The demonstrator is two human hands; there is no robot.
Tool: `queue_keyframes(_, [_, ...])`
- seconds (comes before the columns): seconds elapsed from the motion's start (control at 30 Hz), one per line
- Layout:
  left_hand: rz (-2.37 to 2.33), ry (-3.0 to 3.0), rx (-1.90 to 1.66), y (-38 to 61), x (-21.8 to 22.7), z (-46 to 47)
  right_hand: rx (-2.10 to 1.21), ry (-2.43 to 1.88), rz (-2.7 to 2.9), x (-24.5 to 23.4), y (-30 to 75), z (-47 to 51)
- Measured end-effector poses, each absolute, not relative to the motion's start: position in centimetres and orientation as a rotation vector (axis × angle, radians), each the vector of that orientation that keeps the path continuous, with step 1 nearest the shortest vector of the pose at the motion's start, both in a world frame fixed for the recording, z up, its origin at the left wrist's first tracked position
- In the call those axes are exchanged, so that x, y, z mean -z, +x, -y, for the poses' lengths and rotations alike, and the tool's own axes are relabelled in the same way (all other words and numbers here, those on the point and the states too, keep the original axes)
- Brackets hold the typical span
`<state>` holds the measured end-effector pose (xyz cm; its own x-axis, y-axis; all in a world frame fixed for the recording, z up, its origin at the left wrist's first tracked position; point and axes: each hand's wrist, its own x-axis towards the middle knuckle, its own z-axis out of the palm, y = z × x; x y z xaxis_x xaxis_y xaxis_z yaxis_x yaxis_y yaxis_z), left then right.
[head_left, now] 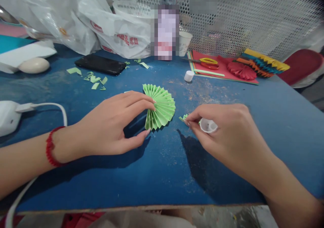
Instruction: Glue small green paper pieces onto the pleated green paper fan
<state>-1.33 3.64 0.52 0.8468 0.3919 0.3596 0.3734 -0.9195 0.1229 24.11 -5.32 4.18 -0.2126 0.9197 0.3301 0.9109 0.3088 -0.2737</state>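
Working left to right across the blue work table [76, 98]. Far left: a white plug-in charger [8, 117] with its white cable [57, 109], and beyond it a pale oval object [34, 65]. Green paper scraps [93, 80] lie scattered near a black phone [100, 64], below white plastic bags [113, 25].

My left hand [111, 125], with a red bead bracelet [52, 147] at the wrist, is holding a green pleated paper fan [162, 106]. The hand is in a narrow grip: fingers across the top of the fan's gathered end, thumb at its lower edge. The fan sits against the tabletop and opens rightward, just past the fingertips.

My right hand [222, 136] is just right of the fan, not touching it. Thumb and forefinger are pinched closed on a small green paper piece [184, 117], while the other fingers hold a white plastic cup-shaped piece [208, 125].

Further back: a white cap [188, 76] stands on the table, near a paper cup [185, 43]. On red paper sheets [202, 57] lie yellow-handled scissors [209, 62] and a red paper rosette [241, 70]. A multicoloured pleated paper strip [263, 64] is at the far right.
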Motion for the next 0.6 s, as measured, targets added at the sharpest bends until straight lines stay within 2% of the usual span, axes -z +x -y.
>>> queue_keyframes(0.43, [-0.814, 3.017, -0.643, -1.3, 0.1, -5.3, -0.021, -1.622, 2.153, -4.2, 24.1, 5.3])
queue_keyframes(0.6, [-0.742, 2.911, -0.502, -1.7, 0.6, -6.2, 0.006, -1.616, 2.156, -4.3, 24.0, 5.3])
